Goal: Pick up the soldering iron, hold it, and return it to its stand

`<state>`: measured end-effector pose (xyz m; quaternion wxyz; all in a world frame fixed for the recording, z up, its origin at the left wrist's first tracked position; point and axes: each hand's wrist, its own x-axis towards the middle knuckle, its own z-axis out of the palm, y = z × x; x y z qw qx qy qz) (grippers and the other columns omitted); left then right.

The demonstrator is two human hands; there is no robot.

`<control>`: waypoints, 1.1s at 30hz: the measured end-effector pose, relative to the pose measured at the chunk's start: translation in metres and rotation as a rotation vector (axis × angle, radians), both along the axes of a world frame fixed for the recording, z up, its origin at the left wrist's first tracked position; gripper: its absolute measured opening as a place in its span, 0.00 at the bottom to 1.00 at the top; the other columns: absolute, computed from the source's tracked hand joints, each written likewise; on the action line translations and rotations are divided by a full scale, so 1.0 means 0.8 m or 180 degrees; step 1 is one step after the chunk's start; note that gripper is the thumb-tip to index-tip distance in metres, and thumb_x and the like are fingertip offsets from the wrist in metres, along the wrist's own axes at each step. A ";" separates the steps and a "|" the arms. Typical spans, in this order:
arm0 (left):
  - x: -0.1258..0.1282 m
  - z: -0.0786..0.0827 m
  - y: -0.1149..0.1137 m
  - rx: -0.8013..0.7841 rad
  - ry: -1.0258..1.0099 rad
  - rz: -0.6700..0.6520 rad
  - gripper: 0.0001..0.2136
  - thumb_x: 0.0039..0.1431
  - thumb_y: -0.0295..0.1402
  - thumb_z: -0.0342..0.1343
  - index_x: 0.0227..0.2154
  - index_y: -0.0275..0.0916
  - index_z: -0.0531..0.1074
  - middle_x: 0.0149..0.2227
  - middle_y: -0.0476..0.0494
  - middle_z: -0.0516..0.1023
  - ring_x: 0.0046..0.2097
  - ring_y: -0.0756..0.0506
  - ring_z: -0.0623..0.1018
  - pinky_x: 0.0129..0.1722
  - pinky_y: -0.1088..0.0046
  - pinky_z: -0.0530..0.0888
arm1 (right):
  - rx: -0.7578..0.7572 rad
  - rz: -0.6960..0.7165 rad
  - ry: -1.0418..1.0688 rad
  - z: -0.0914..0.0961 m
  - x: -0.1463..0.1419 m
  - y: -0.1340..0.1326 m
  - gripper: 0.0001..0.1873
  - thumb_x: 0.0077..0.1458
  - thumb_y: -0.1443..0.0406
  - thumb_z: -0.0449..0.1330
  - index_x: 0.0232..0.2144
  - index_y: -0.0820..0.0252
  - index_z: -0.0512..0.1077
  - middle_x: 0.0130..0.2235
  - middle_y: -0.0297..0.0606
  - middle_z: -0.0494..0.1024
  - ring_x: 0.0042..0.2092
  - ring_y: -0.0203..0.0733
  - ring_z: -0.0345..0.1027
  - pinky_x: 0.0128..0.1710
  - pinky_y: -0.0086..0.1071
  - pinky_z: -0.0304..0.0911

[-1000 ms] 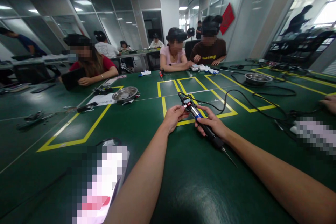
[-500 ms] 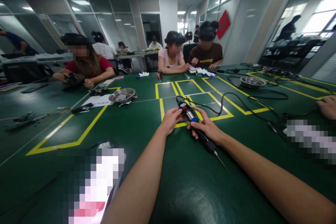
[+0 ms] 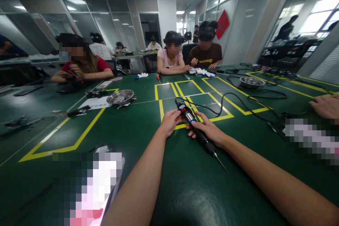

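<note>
A corded electric screwdriver [image 3: 202, 137] is held over the green table [image 3: 190, 197], its long thin bit pointing down toward me and to the right. My right hand [image 3: 209, 130] is wrapped round the middle of its black body, near a blue band. At the far end, where the cable joins, my left hand [image 3: 171, 122] pinches the tool beside a small red part. The black cable [image 3: 222, 100] runs from that end across the table to the right. My left fingertips are partly hidden.
Yellow tape outlines [image 3: 76, 144] mark the table. A metal bowl [image 3: 120, 97] stands at left, another metal bowl [image 3: 252, 82] at right. Co-workers sit across the table; another person's hand [image 3: 324, 105] rests at the right edge. White gloves [image 3: 202, 72] lie at the far side.
The whole view has shifted slightly, so things appear a little further left. Both my hands keep their hold on the screwdriver. The co-worker at left has raised a hand.
</note>
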<state>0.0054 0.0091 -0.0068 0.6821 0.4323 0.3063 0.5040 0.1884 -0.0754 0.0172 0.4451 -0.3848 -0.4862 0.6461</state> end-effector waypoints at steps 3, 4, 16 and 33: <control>0.000 -0.002 0.000 0.0080 -0.0021 -0.0052 0.11 0.55 0.33 0.63 0.37 0.30 0.74 0.40 0.36 0.80 0.39 0.45 0.80 0.47 0.63 0.75 | -0.0003 -0.0055 0.0044 0.000 0.001 0.000 0.40 0.60 0.57 0.59 0.67 0.50 0.43 0.39 0.40 0.79 0.34 0.42 0.77 0.35 0.36 0.74; 0.000 -0.002 0.000 0.0090 -0.0022 -0.0062 0.11 0.54 0.33 0.63 0.38 0.30 0.74 0.40 0.36 0.80 0.40 0.46 0.80 0.47 0.63 0.75 | 0.0048 -0.0039 0.0052 0.000 0.001 0.000 0.40 0.60 0.57 0.59 0.67 0.48 0.43 0.39 0.40 0.79 0.34 0.41 0.77 0.35 0.36 0.74; -0.003 0.015 -0.008 -0.0195 -0.0049 -0.0054 0.12 0.52 0.31 0.66 0.37 0.30 0.74 0.40 0.36 0.80 0.38 0.46 0.80 0.46 0.62 0.76 | 0.0145 0.0207 -0.0187 0.008 -0.001 -0.010 0.51 0.53 0.62 0.66 0.68 0.39 0.38 0.39 0.36 0.79 0.30 0.40 0.76 0.26 0.32 0.71; -0.004 0.015 -0.008 0.0025 -0.0025 -0.0249 0.20 0.48 0.36 0.69 0.42 0.32 0.72 0.38 0.41 0.79 0.34 0.50 0.79 0.40 0.71 0.76 | 0.0149 0.0303 0.0099 0.014 0.008 -0.007 0.44 0.56 0.61 0.59 0.68 0.39 0.41 0.36 0.36 0.79 0.21 0.35 0.68 0.17 0.28 0.64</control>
